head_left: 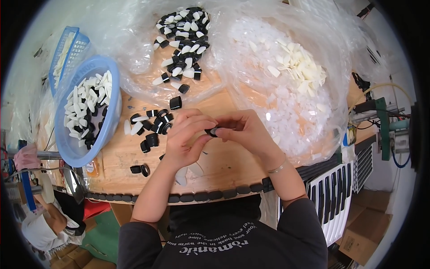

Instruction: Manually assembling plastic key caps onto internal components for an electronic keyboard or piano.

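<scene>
My left hand [186, 136] and my right hand [251, 130] meet over the middle of the wooden table. Between the fingertips of both is a small black cap-like part [212, 132], largely covered by the fingers. Left of my left hand lie loose black ring-shaped caps [152, 140], with a few white oval tabs [136, 128] among them. Thin whitish leaf-shaped pieces [181, 176] rest on the wood beside my left forearm. Farther back is a heap of black caps with white tabs [183, 45].
A light-blue basin [117, 103] with white and black parts stands at the left, a blue basket [79, 41] behind it. Clear plastic sheeting [280, 139] at the right bears translucent flakes and cream pieces [304, 67]. Dark pads line the table's front edge [201, 196]. Another person [42, 226] is at lower left.
</scene>
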A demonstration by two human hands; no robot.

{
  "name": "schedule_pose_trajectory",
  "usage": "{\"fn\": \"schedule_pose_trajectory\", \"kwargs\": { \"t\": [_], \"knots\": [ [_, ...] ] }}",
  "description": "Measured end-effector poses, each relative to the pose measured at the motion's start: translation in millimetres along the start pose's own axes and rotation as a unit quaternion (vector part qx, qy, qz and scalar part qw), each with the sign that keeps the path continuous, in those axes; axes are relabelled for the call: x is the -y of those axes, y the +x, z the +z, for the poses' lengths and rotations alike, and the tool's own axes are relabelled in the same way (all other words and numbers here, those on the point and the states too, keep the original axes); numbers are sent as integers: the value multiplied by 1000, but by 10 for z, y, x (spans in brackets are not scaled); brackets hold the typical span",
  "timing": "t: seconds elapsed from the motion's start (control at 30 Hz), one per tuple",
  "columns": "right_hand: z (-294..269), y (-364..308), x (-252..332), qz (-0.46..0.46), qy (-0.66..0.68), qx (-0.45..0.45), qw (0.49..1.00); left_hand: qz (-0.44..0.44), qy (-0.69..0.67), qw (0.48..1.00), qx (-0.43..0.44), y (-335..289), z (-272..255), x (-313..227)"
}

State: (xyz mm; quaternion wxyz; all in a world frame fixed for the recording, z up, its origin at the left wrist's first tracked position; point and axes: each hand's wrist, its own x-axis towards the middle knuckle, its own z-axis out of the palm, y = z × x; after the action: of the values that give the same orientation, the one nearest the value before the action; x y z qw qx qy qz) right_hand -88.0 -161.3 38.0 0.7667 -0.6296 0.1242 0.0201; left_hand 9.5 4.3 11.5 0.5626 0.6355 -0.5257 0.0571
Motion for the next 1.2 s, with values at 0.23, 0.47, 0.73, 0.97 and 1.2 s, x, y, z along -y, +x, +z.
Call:
{"fn": "schedule_pose_trajectory", "kwargs": {
  "t": [0.23,0.47,0.73,0.97,1.2],
  "knots": [
    [-75,59,-175,14,87,47,995,-3,-26,999,24,-7,48,29],
    [-59,116,-277,15,95,45,994,17,7,999,33,-35,29,70],
    [-29,171,-268,-27,162,-43,985,55,144,987,-52,46,177,-1],
    [97,150,-357,-66,140,-35,987,138,229,961,-74,18,184,84],
    [-174,348,-171,-58,-39,-84,994,42,174,973,-148,1,71,117]
  ]
}}
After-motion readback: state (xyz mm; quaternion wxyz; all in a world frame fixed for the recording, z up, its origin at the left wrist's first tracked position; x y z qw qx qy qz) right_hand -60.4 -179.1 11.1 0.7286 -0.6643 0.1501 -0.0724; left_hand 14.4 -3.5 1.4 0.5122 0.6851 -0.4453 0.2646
